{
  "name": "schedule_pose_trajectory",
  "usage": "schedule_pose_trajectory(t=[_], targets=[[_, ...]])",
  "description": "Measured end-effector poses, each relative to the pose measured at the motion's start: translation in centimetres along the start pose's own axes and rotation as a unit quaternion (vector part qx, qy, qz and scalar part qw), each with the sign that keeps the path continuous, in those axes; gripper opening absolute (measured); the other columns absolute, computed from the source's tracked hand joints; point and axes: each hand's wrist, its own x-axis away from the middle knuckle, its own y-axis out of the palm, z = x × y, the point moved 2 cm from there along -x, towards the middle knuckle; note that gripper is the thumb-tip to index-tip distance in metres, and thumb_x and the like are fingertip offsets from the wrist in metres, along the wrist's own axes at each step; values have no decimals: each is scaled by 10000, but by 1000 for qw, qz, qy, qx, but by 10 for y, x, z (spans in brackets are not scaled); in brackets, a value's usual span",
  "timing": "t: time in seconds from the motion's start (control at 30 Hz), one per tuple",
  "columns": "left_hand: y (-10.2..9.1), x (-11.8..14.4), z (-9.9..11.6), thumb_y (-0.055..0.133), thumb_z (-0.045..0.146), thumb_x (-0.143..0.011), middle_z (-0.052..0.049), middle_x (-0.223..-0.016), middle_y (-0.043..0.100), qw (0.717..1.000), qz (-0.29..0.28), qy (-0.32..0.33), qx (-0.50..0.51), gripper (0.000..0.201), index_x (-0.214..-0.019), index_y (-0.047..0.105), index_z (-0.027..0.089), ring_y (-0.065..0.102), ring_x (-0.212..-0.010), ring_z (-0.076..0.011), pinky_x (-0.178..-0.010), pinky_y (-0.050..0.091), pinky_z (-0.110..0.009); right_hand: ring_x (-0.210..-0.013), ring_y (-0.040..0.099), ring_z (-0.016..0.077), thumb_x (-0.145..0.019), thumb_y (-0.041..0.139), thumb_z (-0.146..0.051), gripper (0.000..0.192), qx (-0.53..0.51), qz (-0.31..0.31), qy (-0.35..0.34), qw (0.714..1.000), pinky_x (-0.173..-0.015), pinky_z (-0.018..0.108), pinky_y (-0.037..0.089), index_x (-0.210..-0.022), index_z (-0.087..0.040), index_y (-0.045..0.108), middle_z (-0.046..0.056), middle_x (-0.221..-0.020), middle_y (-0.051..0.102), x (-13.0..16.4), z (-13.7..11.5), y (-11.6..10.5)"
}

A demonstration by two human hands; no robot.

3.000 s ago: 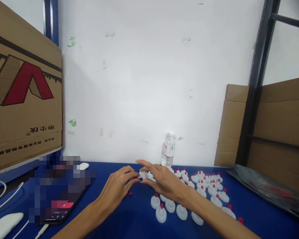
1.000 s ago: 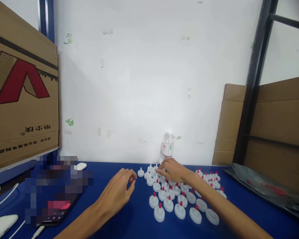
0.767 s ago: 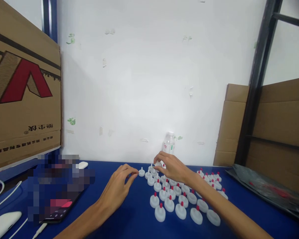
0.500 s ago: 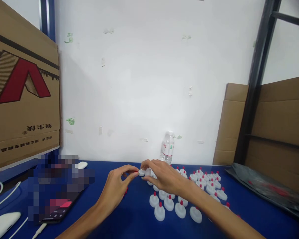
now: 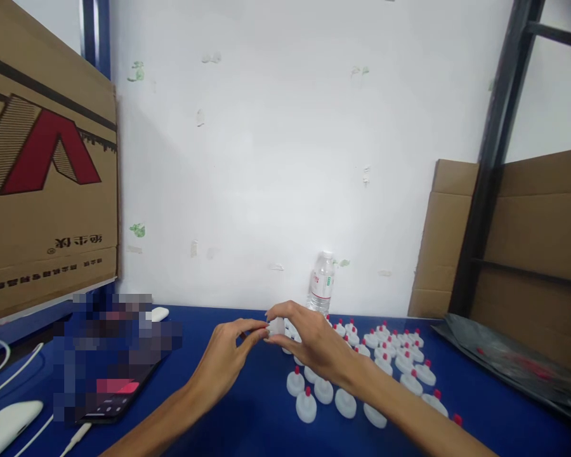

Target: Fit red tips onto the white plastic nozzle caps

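A small translucent white squeeze bottle (image 5: 277, 327) is held above the blue table (image 5: 247, 406), lying sideways between my hands. My right hand (image 5: 314, 336) is closed around its wide end with thumb and fingers. The thumb and fingertips of my left hand (image 5: 228, 349) pinch together at the bottle's narrow end; what lies between them is hidden. Below and to the right of my hands stand several like bottles (image 5: 306, 406), most with red caps on their tips. My right hand and forearm hide some of them.
A clear water bottle (image 5: 320, 285) stands against the wall behind my hands. On the left are a phone (image 5: 118, 403), white cables, a white device (image 5: 9, 426) and a large cardboard box (image 5: 47, 216). A grey plastic bag (image 5: 514, 362) lies at the right edge.
Both hands stay joined at the small bottle, and my left fingertips have closed in nearer to my right hand. The whole view has shifted slightly.
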Motion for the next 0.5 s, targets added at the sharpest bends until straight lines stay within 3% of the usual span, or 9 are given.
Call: schedule_pose_trajectory(t=[0.1,0.27,0.5], targets=[[1,1,6,511,404,-993,9,-924,762,999,-22,21,32,301,-945,757,237,674,-892,-200,-816,459,-261,-959,708,172,-1001,574,-336,198,-33,34,0,999,-835,288,566,-1172,-237,562,42,-1062,714,-2,-4,-1],[1,2,16,464,415,-1002,14,-707,655,996,-39,26,79,409,-718,650,188,579,-680,-151,-694,427,-242,-895,724,139,-994,588,-321,142,-73,67,-20,995,-808,235,561,-1093,-221,607,34,-1016,745,-3,-12,-4],[2,1,16,445,513,-980,34,-583,517,989,-75,14,128,472,-675,582,179,436,-528,-114,-535,343,-226,-926,736,136,-986,602,-248,37,-52,99,-66,992,-813,212,571,-1002,-217,613,41,-1008,762,-5,-16,-7]])
